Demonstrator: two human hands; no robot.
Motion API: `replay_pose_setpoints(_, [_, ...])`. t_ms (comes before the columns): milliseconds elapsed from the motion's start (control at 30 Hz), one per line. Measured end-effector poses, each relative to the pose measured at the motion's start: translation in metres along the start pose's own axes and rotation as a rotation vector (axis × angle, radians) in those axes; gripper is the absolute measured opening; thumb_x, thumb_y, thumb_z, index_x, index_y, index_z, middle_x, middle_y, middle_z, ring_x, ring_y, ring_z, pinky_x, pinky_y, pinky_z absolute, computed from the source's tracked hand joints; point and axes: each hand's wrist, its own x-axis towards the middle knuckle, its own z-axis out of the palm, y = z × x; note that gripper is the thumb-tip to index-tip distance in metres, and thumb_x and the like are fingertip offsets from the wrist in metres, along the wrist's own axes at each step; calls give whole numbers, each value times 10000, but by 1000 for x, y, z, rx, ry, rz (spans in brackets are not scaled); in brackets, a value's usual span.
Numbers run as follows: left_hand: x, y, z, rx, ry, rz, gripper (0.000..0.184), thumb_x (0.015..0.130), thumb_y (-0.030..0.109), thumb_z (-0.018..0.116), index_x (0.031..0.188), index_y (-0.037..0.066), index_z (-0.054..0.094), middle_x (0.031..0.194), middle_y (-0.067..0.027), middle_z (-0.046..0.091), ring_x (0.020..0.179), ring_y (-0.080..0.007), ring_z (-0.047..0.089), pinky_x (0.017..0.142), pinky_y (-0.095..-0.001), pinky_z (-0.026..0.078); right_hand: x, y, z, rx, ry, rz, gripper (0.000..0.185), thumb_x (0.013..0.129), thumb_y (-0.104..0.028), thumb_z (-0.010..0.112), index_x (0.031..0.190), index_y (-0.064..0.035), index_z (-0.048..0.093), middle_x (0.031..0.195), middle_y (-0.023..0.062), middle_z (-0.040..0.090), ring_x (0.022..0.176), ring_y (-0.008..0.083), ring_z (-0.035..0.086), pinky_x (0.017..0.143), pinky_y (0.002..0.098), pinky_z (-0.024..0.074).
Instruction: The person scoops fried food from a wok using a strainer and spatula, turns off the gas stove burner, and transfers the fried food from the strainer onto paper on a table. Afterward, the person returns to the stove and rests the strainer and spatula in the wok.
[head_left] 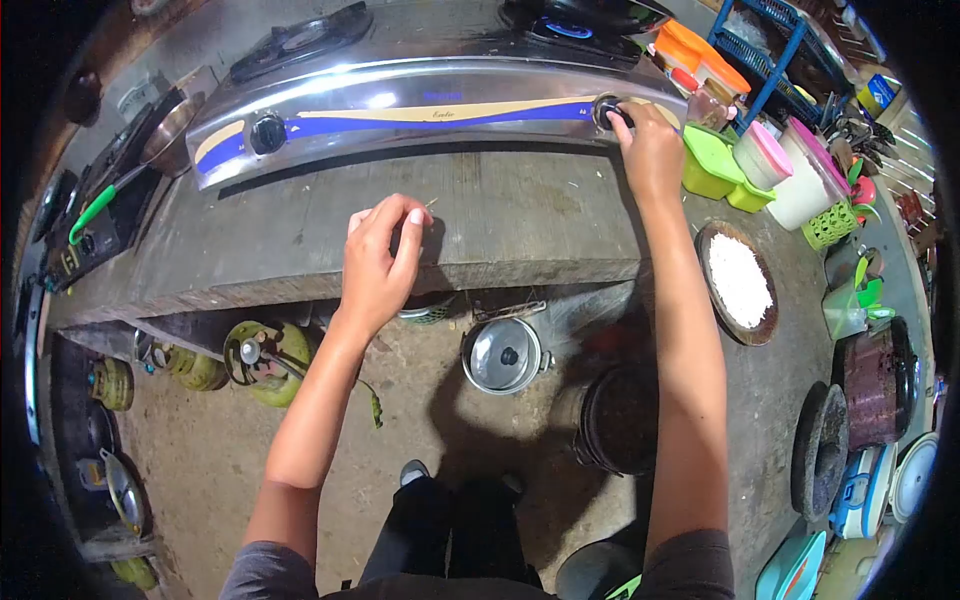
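Note:
My right hand (650, 140) grips the right control knob (607, 112) of a steel two-burner gas stove (400, 85), with thumb and fingers around it. A blue flame (568, 29) burns at the right burner, under a dark pan (610, 12) cut off by the top edge. My left hand (385, 250) hovers over the worktop's front edge, fingers curled and thumb close to them. A tiny thin sliver shows by its fingertips; whether it is held I cannot make out. The left knob (268, 132) is untouched.
Right of my arm are a plate of white food (740, 280), green tubs (708, 160) and a stone mortar (820, 450). Below the worktop (540, 215) stand a lidded pot (503, 355) and green gas cylinders (268, 362). A green-handled utensil (95, 212) lies left.

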Motion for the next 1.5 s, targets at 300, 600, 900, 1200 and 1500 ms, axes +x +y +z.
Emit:
replay_pose_setpoints(300, [0, -2, 1, -8, 12, -11, 176, 959, 170, 516, 863, 36, 578, 826, -97, 626, 788, -277, 572, 832, -358, 380, 0, 0, -1, 4, 16, 3, 205, 825, -231, 706, 948, -67, 700, 909, 107, 677, 847, 308, 662, 723, 402, 522])
replay_pose_setpoints(600, [-1, -1, 4, 34, 41, 14, 109, 930, 138, 554, 876, 47, 584, 800, -79, 617, 737, -244, 566, 808, -346, 386, 0, 0, 0, -18, 6, 30, 217, 836, -270, 696, 946, -83, 704, 894, 99, 674, 812, 315, 661, 689, 412, 523])
replay_pose_setpoints(900, [0, 4, 0, 19, -13, -76, 173, 955, 169, 520, 913, 23, 604, 844, -109, 633, 832, -275, 565, 820, -356, 407, 1, -2, -3, -14, 2, 36, 216, 840, -269, 693, 945, -80, 705, 886, 99, 674, 799, 317, 662, 683, 407, 524])
replay_pose_setpoints(1200, [0, 5, 2, 62, -11, -80, 146, 946, 160, 531, 915, 36, 602, 854, -104, 636, 862, -275, 564, 824, -362, 412, 2, -5, -4, -27, -10, 62, 213, 840, -259, 692, 938, -70, 704, 886, 101, 675, 818, 313, 664, 705, 403, 526])
replay_pose_setpoints(1500, [2, 8, 5, 71, 37, -63, 101, 905, 142, 582, 863, 51, 570, 717, -59, 566, 650, -215, 531, 779, -345, 380, 2, -7, -2, -35, -9, 82, 201, 842, -256, 693, 925, -72, 702, 889, 102, 677, 817, 306, 665, 705, 400, 525])
